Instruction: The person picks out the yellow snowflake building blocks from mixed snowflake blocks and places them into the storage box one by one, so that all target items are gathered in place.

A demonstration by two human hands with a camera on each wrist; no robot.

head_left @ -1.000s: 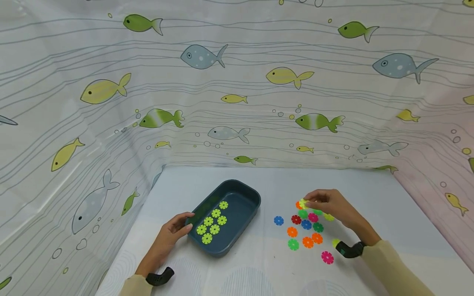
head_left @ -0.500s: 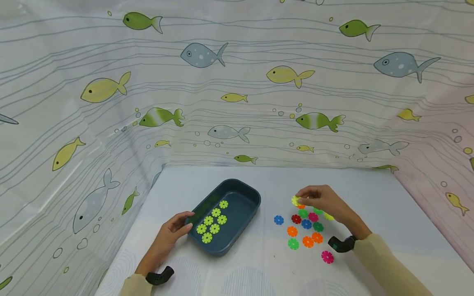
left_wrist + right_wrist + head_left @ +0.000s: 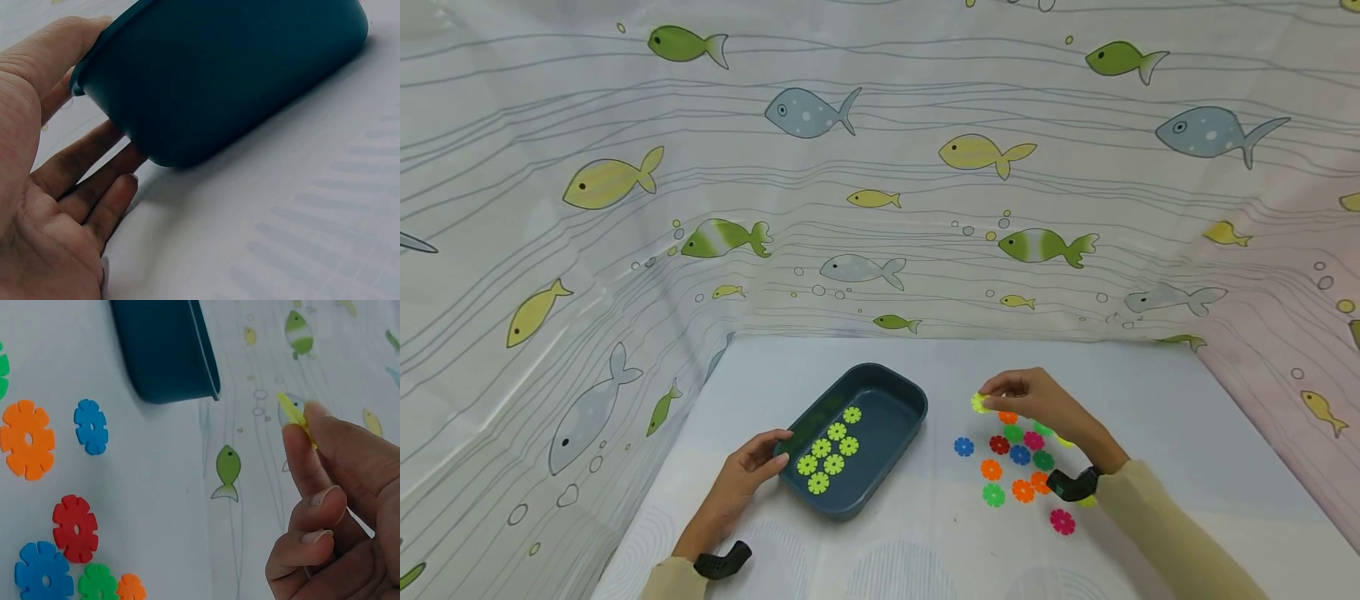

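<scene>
My left hand (image 3: 741, 479) holds the near-left corner of a dark blue plastic bin (image 3: 887, 417). In the left wrist view its thumb (image 3: 75, 34) lies on the bin's rim, with the other fingers below along the outer wall. Several yellow-green notched flower-shaped discs (image 3: 834, 464) lie flat in the bin's left part. To the right of the bin, my right hand (image 3: 1037, 404) pinches one yellow notched disc (image 3: 290, 409) between thumb and index finger, raised over the table. Its other fingers curl toward the palm.
Loose notched discs lie scattered on the white table (image 3: 925, 533) right of the bin: blue (image 3: 964, 447), dark red (image 3: 999, 445), orange (image 3: 991, 470), green (image 3: 993, 495) and pink (image 3: 1062, 522). A fish-printed sheet (image 3: 880, 233) hangs behind and at both sides.
My right hand has moved left with the yellow disc, away from the loose discs and toward the bin. The left hand and the bin have stayed in place.
</scene>
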